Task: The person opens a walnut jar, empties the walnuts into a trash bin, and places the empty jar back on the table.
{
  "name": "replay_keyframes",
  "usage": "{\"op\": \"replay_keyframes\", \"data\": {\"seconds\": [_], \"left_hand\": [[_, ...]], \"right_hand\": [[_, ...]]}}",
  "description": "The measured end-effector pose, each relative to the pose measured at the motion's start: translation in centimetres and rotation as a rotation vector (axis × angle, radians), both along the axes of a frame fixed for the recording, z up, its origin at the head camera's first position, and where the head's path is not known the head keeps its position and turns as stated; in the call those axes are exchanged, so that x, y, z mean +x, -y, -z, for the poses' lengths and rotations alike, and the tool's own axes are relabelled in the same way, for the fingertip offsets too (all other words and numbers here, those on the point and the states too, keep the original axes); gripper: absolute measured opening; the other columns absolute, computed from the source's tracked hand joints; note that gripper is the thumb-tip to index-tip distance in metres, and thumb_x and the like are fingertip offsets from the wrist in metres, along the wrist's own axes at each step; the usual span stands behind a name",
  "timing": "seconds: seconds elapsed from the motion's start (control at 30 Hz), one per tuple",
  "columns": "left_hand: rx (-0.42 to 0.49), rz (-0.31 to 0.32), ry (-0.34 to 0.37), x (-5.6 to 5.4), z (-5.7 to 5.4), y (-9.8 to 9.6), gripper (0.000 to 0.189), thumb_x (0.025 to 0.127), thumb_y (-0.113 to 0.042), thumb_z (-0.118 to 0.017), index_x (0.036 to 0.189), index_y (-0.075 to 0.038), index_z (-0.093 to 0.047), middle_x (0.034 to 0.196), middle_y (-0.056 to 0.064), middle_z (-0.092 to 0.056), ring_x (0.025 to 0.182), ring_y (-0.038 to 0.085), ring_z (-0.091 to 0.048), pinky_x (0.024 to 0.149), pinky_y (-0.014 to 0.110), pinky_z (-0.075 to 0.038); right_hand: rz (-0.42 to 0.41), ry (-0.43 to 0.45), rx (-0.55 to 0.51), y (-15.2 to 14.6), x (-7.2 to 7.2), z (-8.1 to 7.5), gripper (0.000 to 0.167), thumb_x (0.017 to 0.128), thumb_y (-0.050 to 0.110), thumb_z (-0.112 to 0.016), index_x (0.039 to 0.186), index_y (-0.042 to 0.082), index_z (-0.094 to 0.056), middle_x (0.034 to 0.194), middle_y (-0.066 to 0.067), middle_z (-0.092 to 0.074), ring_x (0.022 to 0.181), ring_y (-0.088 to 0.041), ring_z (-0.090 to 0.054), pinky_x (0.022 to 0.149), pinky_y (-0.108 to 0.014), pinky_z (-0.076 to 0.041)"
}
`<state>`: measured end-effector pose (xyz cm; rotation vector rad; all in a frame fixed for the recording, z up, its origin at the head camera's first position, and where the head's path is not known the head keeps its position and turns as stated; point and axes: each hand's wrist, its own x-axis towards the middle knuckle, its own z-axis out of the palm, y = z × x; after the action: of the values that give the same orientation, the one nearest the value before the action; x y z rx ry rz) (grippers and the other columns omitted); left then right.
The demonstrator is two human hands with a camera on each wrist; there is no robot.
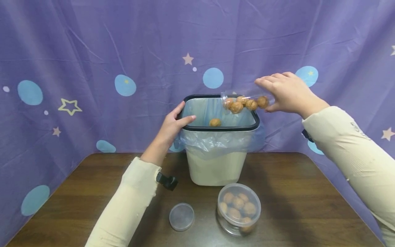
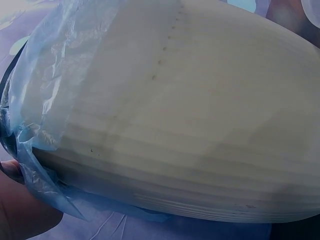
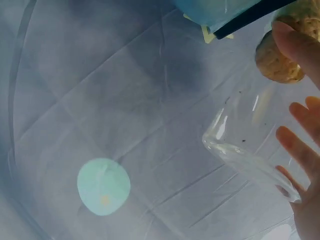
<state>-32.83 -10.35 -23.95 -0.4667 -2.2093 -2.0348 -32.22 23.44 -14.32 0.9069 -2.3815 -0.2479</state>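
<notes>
My left hand point(image 1: 172, 125) grips the black rim point(image 1: 216, 129) of a cream trash bin point(image 1: 216, 164) at its left corner, thumb over the edge. A translucent blue bag point(image 2: 60, 75) lines the bin and folds over its outside. In my right hand point(image 1: 285, 91) is a clear plastic jar point(image 3: 240, 130), held nearly sideways with its mouth over the bin's right side. Several walnuts point(image 1: 251, 104) lie along the jar's lower wall. One walnut point(image 1: 215, 122) shows within the bin's opening; whether it is falling or resting, I cannot tell.
Before the bin, a lidded clear jar point(image 1: 239, 206) with several walnuts stands on the brown wooden table point(image 1: 123, 178). A loose round lid point(image 1: 182, 216) lies to its left. A purple patterned curtain point(image 1: 154, 41) hangs behind.
</notes>
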Motion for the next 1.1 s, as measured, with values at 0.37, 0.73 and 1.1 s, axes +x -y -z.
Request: {"op": "replay_keyframes", "data": {"seconds": [0.37,0.73,1.1], "left_hand": [[0.002,-0.003,-0.004,-0.04,0.05,0.01,0.077,0.085,-0.017,-0.066,0.150,-0.011,-0.025,0.156,0.000,-0.022,0.141,0.012,-0.018,0.114,0.029,-0.022],[0.000,-0.004,-0.007,0.18,-0.10,0.08,0.077,0.085,-0.017,-0.066,0.150,-0.012,-0.025,0.155,-0.001,-0.022,0.141,0.011,-0.018,0.113,0.029,-0.022],[0.003,-0.011,-0.015,0.11,0.04,0.20,0.077,0.085,-0.017,-0.066,0.149,-0.011,-0.026,0.155,0.000,-0.023,0.141,0.011,-0.018,0.114,0.029,-0.021]], "right_hand": [[-0.015,-0.007,0.003,0.07,0.05,0.12,0.081,0.056,0.021,-0.086,0.127,0.000,-0.053,0.124,-0.019,-0.059,0.110,-0.040,-0.052,0.089,-0.058,-0.039],[-0.039,-0.077,0.010,0.28,0.26,-0.52,0.083,0.055,0.018,-0.087,0.129,0.001,-0.051,0.124,-0.018,-0.059,0.109,-0.039,-0.052,0.090,-0.057,-0.038],[-0.021,-0.076,0.003,0.01,0.21,-0.31,0.085,0.056,0.018,-0.087,0.130,0.001,-0.050,0.125,-0.019,-0.058,0.110,-0.040,-0.051,0.089,-0.058,-0.037]]}}
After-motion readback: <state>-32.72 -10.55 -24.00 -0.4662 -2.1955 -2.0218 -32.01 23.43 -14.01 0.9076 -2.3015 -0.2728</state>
